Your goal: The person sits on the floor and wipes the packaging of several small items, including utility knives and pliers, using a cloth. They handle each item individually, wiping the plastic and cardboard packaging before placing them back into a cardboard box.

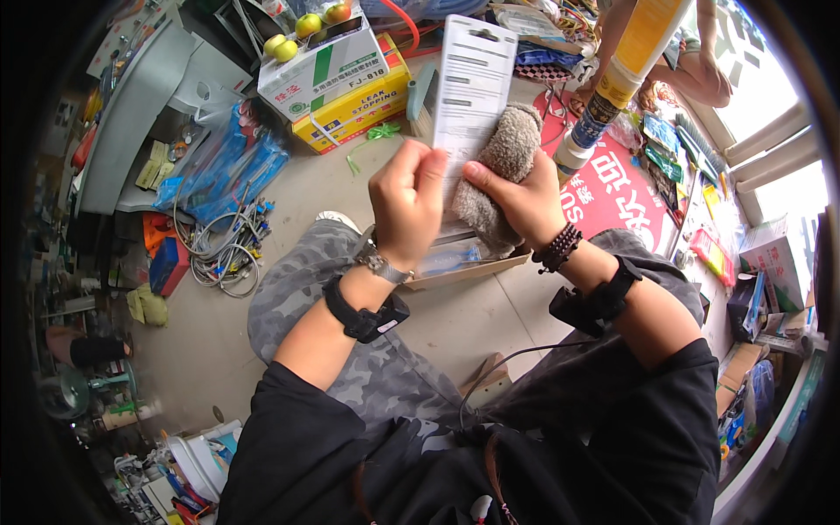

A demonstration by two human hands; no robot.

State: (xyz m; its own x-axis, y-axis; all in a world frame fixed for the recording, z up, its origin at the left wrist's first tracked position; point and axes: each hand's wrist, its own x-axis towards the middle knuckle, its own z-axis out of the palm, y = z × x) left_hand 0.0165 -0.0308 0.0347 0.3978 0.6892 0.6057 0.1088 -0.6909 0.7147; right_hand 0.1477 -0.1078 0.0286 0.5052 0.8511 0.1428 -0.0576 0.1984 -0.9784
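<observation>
My left hand [407, 197] has its fingers closed on a white printed package [472, 61] with a hang slot at its top, held upright near the middle. My right hand [534, 201] grips a bundled grey fluffy cloth [512, 140], which lies against the package's right side and hides part of it. Just below both hands, an open cardboard box [468, 273] with something pale and blue inside sits between my legs. A tall yellow cylinder [640, 39] with a dark label stands beyond my right hand.
Stacked boxes [350, 109] with apples on top stand ahead-left. Blue bags [227, 162] and coiled cables [223, 258] lie left. A red sign [617, 197] lies ahead-right among clutter. Another person's leg [704, 79] shows at upper right. More cartons [774, 262] sit along the right.
</observation>
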